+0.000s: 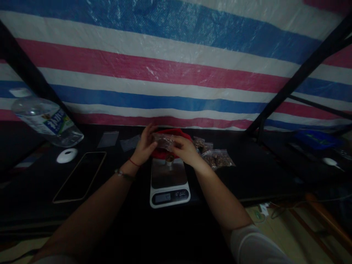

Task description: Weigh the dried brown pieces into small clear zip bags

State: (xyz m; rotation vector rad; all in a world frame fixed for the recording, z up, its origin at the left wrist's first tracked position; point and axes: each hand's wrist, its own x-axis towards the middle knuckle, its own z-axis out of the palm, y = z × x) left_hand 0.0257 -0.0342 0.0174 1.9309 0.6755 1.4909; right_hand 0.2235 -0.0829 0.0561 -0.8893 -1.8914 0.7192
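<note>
Between my left hand (145, 145) and my right hand (184, 147) is a small clear plastic bag (164, 140), gripped at both sides. Its contents, if any, are too dim to make out. Right below it, a small round cup (169, 159) with something brown in it stands on the steel plate of a white kitchen scale (169, 196). The scale's display is lit, but its digits are blurred. Behind my hands lies something red (178, 132), partly hidden by them. Several clear bags filled with brown bits (218, 158) lie to the right of my right hand.
Flat clear bags (108, 139) lie on the black table at the left. Nearby are a phone (79, 178), a white oval object (66, 155) and a large plastic bottle (46, 117). Striped sheeting (165, 73) hangs behind, between dark metal bars. A blue item (316, 139) is far right.
</note>
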